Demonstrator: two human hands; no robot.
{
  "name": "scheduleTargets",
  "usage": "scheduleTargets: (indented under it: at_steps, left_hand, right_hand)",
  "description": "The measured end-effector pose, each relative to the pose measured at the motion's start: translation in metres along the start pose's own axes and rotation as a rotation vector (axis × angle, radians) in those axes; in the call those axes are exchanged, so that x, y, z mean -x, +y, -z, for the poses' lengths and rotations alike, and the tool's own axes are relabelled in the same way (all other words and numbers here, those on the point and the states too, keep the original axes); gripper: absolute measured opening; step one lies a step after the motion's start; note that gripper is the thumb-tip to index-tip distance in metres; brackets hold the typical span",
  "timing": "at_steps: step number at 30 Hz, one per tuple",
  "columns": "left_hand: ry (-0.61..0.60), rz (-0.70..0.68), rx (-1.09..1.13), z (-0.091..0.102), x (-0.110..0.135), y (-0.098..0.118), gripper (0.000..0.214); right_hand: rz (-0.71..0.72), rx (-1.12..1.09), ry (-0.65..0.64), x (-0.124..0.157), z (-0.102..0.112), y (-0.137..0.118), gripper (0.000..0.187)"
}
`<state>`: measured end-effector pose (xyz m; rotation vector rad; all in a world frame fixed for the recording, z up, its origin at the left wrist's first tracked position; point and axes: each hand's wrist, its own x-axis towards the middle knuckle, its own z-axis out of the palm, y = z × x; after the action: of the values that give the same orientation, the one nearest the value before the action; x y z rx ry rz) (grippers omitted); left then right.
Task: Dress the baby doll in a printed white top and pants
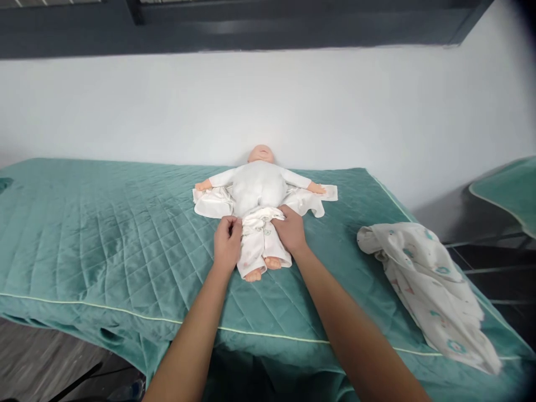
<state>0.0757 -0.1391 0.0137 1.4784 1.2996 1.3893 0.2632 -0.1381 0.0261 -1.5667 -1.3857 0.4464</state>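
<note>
While L hand [228, 241] & R hand [292, 228] grip doll's [258, 184] pants [256, 237], quilt [125, 240] (near edge [272, 335] piped) runs wide to L.

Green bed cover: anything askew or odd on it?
The patterned cloth looks out of place: bunched at the green bed cover's right end, apart from the doll, its lower end crossing the pale front piping. No spill or damage shows.

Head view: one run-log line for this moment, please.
left hand: at pants, grip unclear | right hand: gripping pants | doll: lying, wearing pants | white garment: spread both sides | patterned cloth: bunched, right
</note>
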Motion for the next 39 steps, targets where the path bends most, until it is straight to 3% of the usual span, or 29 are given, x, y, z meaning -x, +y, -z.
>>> scheduleTargets:
  at_steps: [6, 12, 18, 23, 28, 31, 33, 39]
  left_hand:
    - [0.001, -0.063, -0.093, -0.001, -0.004, -0.004, 0.02]
    - [0.017, -0.141, -0.255, -0.001, -0.003, -0.006, 0.02]
    - [-0.014, -0.121, -0.24, 0.001, -0.002, 0.0, 0.03]
    - [-0.135, -0.128, -0.281, 0.017, 0.029, 0.008, 0.043]
    - [-0.336, -0.128, -0.265, 0.045, 0.062, 0.004, 0.031]
    - [-0.447, -0.199, -0.252, 0.054, 0.066, -0.001, 0.074]
    - [-0.464, -0.266, -0.294, 0.055, 0.065, -0.003, 0.087]
    - [-0.385, -0.3, -0.402, 0.051, 0.069, 0.0, 0.063]
  right_hand:
    - [-0.024, -0.024, -0.02, 0.012, 0.012, -0.007, 0.014]
    - [-0.058, -0.057, -0.134, 0.056, 0.029, -0.016, 0.028]
    - [-0.046, -0.01, -0.126, 0.066, 0.025, -0.017, 0.033]
    - [-0.035, 0.045, -0.078, 0.058, 0.02, -0.016, 0.024]
    - [-0.035, 0.03, -0.102, 0.057, 0.021, -0.017, 0.018]
    - [-0.046, 0.013, -0.125, 0.058, 0.024, -0.021, 0.018]
    - [-0.052, 0.006, -0.15, 0.062, 0.028, -0.024, 0.018]
    - [-0.021, 0.043, -0.394, 0.093, 0.048, -0.041, 0.038]
